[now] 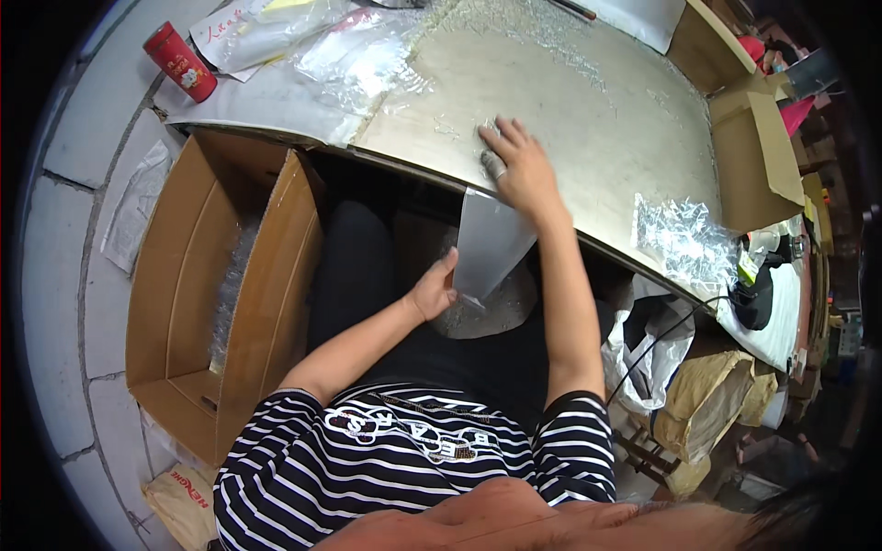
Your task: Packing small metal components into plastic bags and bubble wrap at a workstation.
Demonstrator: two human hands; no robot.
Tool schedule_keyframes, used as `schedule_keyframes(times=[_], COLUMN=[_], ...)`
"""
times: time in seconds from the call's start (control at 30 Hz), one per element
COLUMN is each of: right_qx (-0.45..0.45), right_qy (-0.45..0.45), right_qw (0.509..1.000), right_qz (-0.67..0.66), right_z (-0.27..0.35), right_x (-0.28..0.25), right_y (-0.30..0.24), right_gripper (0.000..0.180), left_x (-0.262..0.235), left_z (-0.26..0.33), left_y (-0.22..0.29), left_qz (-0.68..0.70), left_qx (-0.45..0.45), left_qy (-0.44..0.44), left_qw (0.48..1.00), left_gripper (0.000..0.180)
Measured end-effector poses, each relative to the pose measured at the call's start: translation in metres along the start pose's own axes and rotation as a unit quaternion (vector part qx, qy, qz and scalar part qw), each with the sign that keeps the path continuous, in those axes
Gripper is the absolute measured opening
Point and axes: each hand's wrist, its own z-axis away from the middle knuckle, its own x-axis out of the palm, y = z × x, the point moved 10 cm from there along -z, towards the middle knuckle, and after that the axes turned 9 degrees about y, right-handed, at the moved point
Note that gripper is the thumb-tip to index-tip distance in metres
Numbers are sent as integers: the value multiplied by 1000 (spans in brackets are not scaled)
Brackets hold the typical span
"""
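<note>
My right hand (525, 174) rests on the tabletop near its front edge, fingers stretched out, with a pale wrap on one finger. Below that edge hangs a translucent plastic bag (490, 241), its upper part close under my right wrist. My left hand (435, 286) is at the bag's left side, its curled fingers against the bag's edge; part of the grip is hidden. Tiny clear pieces (447, 127) lie scattered on the table left of my right fingertips. A pile of small clear packets or pieces (684, 241) sits on the table's right side.
A tall open cardboard box (253, 303) stands left of my legs, with clear material inside. At the back left are a red can (180, 62) and clear plastic film (354, 60). Cardboard flaps (758, 151) border the table's right side. A white plastic bag (648, 354) hangs below.
</note>
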Motion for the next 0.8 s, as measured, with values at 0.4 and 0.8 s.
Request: schedule_keyframes(times=[0.4,0.8], right_qx=[105,111], right_qy=[137,-154], right_qw=[979,938], right_qz=[-104,-290], right_z=[114,185], right_x=[-86,4], right_y=[-42,-85], right_gripper=[28,40], left_x=[-10,-7], left_z=[0,18], left_y=[-13,-15], left_qz=[-42,-252], left_qx=[-140,20], left_qy=[-192,-178], left_qw=[970,951], left_gripper=[82,41])
